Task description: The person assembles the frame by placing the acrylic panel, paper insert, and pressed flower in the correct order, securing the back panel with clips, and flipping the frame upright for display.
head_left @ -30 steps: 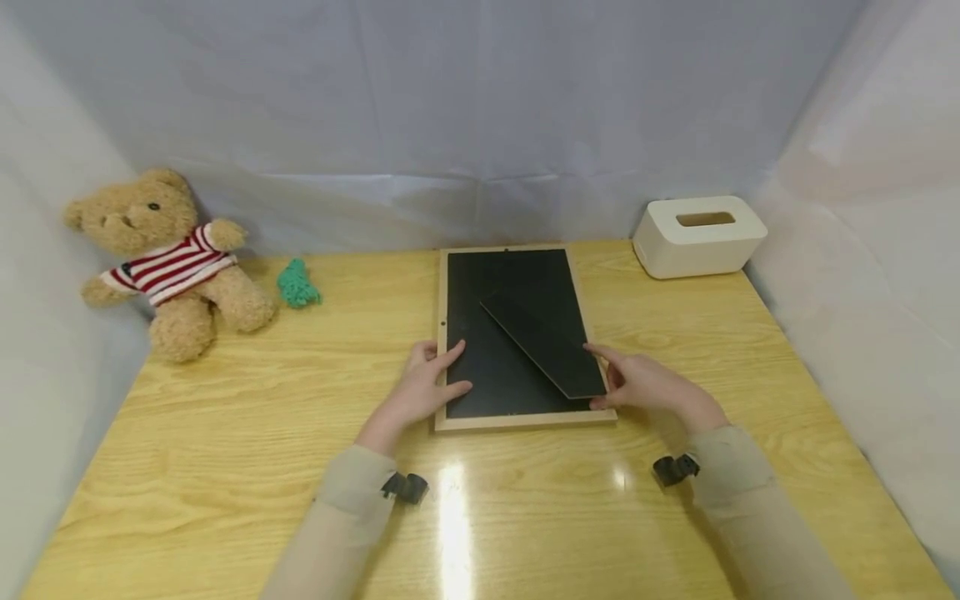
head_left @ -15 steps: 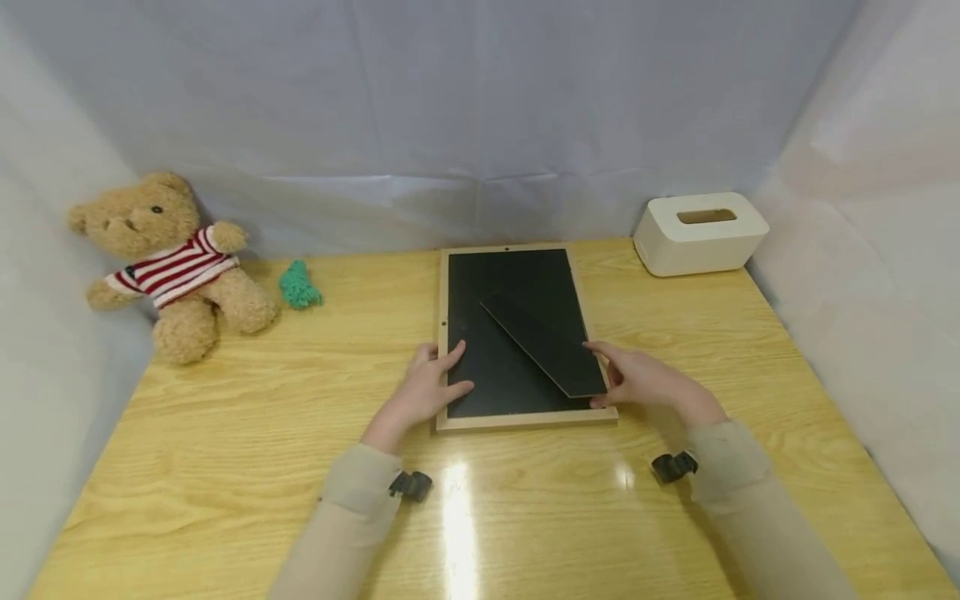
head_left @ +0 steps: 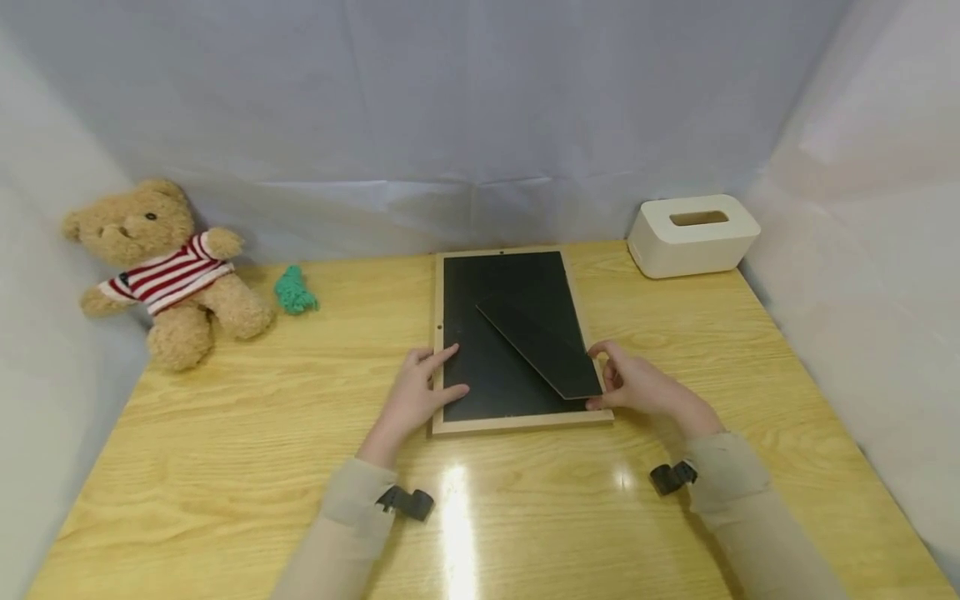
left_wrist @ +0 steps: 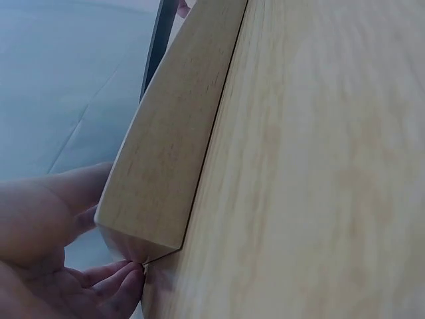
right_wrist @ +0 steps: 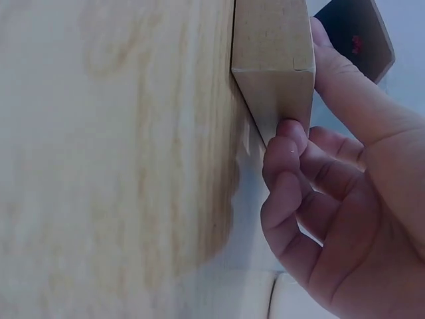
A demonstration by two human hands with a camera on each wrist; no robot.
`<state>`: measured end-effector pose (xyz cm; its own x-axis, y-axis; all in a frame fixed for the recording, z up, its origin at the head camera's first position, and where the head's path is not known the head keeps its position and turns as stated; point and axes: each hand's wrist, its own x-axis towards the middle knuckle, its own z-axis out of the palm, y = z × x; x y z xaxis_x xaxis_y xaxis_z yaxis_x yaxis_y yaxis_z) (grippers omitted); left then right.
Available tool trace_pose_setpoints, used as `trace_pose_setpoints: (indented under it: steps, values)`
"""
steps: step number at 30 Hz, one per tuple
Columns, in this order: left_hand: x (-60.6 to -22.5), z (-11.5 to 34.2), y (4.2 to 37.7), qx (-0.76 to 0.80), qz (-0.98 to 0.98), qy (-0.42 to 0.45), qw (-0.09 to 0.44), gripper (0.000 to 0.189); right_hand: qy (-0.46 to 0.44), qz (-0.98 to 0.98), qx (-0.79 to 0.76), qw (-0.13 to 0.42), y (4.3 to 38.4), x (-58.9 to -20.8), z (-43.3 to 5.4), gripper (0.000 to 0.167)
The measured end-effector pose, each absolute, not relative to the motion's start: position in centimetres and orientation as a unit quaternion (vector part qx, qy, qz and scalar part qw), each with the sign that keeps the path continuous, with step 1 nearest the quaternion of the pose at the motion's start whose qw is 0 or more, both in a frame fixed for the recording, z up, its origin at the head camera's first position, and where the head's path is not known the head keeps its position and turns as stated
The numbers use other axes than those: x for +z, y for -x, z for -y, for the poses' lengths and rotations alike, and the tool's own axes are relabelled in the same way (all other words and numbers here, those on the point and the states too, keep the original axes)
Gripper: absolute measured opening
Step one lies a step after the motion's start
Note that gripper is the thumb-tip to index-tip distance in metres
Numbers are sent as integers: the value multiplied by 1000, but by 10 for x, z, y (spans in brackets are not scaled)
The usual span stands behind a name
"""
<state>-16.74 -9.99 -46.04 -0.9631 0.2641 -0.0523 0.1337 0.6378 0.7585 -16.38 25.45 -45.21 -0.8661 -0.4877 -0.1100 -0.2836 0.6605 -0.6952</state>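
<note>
A picture frame (head_left: 522,424) with a pale wooden border lies back side up on the table, its black backing facing me. The black stand leg (head_left: 542,350) slants across that backing, its wide end near the lower right corner. My left hand (head_left: 412,393) grips the frame's left side, thumb and index finger over the border, the other fingers against the outer side. At the opposite side, my right hand (head_left: 637,383) holds the frame near its lower right corner. In the right wrist view, the right-hand fingers (right_wrist: 285,159) curl against the outer side of the wooden border (right_wrist: 275,40).
A teddy bear (head_left: 172,275) in a striped shirt leans at the back left, with a crumpled green thing (head_left: 295,292) beside it. A white tissue box (head_left: 693,237) stands at the back right. Pale cloth walls surround the table (head_left: 262,433).
The head view shifts slightly. My right index finger is a little more bent at the frame's edge. Both hands stay at the sides, and the frame lies in place.
</note>
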Motion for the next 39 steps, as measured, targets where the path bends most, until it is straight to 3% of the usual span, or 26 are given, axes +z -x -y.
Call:
trace_pose_setpoints:
  steps: [13, 18, 24, 31, 39]
  values:
    - [-458, 96, 168, 412, -904, -105, 42, 65, 227, -912, -309, 148, 163, -443, -253, 77]
    - [-454, 96, 171, 407, -906, -104, 54, 66, 241, -927, -243, 151, 165, -432, -246, 76]
    - [-450, 101, 194, 429, -896, -106, 56, 59, 254, -935, -203, 142, 165, -427, -241, 67]
    - [-457, 102, 225, 460, -886, -62, 23, 49, 225, -930, -243, 157, 161, -432, -241, 76]
    - [-464, 103, 230, 463, -885, -55, 20, 47, 205, -929, -263, 160, 160, -437, -242, 81]
